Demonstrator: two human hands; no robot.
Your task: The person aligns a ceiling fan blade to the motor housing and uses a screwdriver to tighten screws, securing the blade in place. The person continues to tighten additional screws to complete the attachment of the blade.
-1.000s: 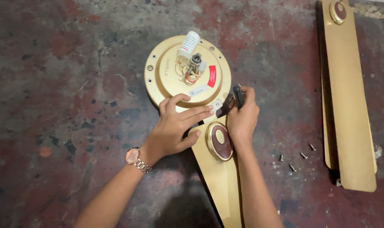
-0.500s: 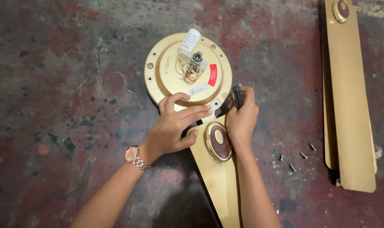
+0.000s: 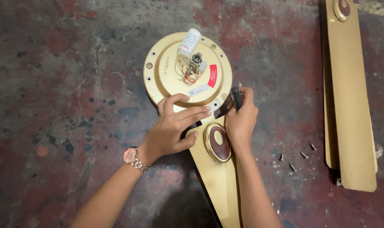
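A round gold ceiling fan motor (image 3: 170, 74) lies on the floor, with a white cylindrical capacitor (image 3: 189, 42) and wires on its hub. A gold fan blade (image 3: 219, 181) with an oval brown emblem (image 3: 217, 142) meets the motor's near rim. My left hand (image 3: 175, 124) lies flat across the joint of blade and motor, fingers spread, a watch on the wrist. My right hand (image 3: 241, 118) is closed around the black handle of a screwdriver (image 3: 236, 98) at that joint; the tip is hidden.
Several loose screws (image 3: 296, 157) lie on the stained concrete floor to the right of my right arm. Two more gold blades (image 3: 348, 97) lie stacked along the right side.
Both hands have stayed at the blade joint. My left fingers have shifted slightly over the motor's rim; the screwdriver handle has turned a little in my right hand.
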